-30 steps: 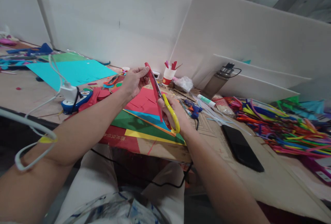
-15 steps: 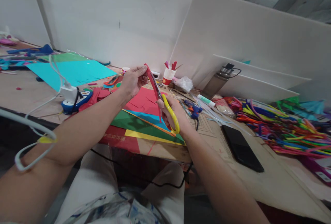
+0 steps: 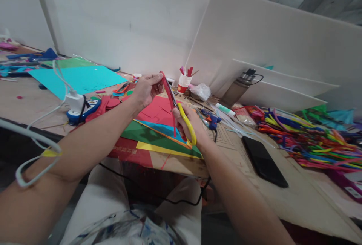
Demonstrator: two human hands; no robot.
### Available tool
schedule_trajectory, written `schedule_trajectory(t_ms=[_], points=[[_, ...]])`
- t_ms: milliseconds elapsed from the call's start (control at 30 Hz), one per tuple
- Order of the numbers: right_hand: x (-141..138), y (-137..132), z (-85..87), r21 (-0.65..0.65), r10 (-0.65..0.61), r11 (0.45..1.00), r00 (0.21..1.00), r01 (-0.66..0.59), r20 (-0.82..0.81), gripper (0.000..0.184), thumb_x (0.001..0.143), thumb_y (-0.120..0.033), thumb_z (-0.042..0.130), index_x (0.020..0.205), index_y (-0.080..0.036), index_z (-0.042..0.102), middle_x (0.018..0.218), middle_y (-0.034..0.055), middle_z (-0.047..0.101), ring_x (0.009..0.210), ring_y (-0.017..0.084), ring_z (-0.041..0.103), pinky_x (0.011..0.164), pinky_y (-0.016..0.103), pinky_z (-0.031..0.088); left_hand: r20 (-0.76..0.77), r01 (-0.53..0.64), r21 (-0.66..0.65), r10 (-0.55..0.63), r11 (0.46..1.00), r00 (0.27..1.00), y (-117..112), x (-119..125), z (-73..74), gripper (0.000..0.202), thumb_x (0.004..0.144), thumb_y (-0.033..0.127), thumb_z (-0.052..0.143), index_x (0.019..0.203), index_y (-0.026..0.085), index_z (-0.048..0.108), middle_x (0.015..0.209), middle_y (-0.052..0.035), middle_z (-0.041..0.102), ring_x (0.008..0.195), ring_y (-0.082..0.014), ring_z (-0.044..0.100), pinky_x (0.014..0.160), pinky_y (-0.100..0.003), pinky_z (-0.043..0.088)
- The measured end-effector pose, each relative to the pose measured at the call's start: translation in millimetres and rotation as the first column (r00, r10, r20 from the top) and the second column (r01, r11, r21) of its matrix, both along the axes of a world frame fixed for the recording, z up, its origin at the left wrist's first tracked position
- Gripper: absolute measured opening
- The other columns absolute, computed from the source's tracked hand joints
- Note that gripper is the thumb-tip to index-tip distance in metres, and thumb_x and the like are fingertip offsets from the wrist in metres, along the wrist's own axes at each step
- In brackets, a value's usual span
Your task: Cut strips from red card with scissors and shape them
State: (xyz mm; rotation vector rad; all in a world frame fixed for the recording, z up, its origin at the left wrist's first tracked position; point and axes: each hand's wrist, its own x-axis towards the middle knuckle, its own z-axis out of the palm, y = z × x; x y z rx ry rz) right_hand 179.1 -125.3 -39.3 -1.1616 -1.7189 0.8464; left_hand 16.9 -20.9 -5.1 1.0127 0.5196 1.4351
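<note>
Between thumb and fingers, my left hand [image 3: 147, 88] pinches the top end of a narrow red paper strip [image 3: 169, 90]. My right hand [image 3: 190, 122] is closed round the yellow-handled scissors [image 3: 187, 124], their blades pointing up and left along the strip. The strip's lower end hangs down beside my right fingers. Whether the blades are fully closed cannot be made out. Below both hands lies a stack of coloured sheets: red paper [image 3: 152, 111] on top, then blue, green paper [image 3: 132, 132] and yellow paper [image 3: 152, 150] near the table's front edge.
Left are a turquoise sheet [image 3: 82, 79], a blue power strip [image 3: 82, 112] and a white cable [image 3: 36, 135]. A paper cup [image 3: 184, 83], bottle [image 3: 236, 88], glue stick [image 3: 225, 109] and blue glue gun [image 3: 212, 120] stand or lie behind. A black phone [image 3: 264, 162] and pipe cleaners [image 3: 313, 139] lie right.
My left hand and the top of the red strip have shifted very slightly right and down. The strip's loose lower end hangs a little lower. The scissors remain nearly in place.
</note>
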Motion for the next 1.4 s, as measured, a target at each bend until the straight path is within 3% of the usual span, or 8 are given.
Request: schedule_trajectory(t_ms=[500,1167,1400], points=[[-1.2,1.7,-1.0,-0.044,-0.006,0.999,0.998,0.004,-0.056,0.046,0.084,-0.067,0.055,0.085,-0.022,0.047,0.049,-0.0080,0.044,0.035,0.007,0.040,0.033,0.017,0.031,0.017,-0.003,-0.008,0.003,1.000,1.000,1.4,0.3,0.1,0.020,0.078,0.024,0.072,0.065,0.014,0.061,0.057,0.0012,0.060,0.046,-0.0064,0.053,0.051,-0.020,0.046],[0.8,1.6,1.4,0.003,-0.013,1.000,1.000,0.013,0.013,0.048,0.085,-0.070,0.050,0.088,-0.021,0.050,0.053,-0.0059,0.045,0.040,0.008,0.042,0.036,0.019,0.031,-0.011,0.036,0.007,-0.036,0.999,0.999,1.3,-0.4,-1.3,0.017,0.080,0.024,0.071,0.067,0.015,0.063,0.059,0.0001,0.062,0.047,-0.0068,0.055,0.054,-0.021,0.048],[0.1,1.5,0.6,0.002,-0.001,1.000,1.000,0.001,-0.011,0.047,0.082,-0.067,0.057,0.080,-0.022,0.046,0.053,-0.0063,0.045,0.041,0.008,0.041,0.037,0.019,0.031,-0.008,0.040,0.017,-0.040,0.999,0.999,0.7,0.4,-0.6,0.017,0.079,0.023,0.071,0.068,0.014,0.063,0.059,0.0004,0.062,0.047,-0.0066,0.055,0.053,-0.020,0.048]])
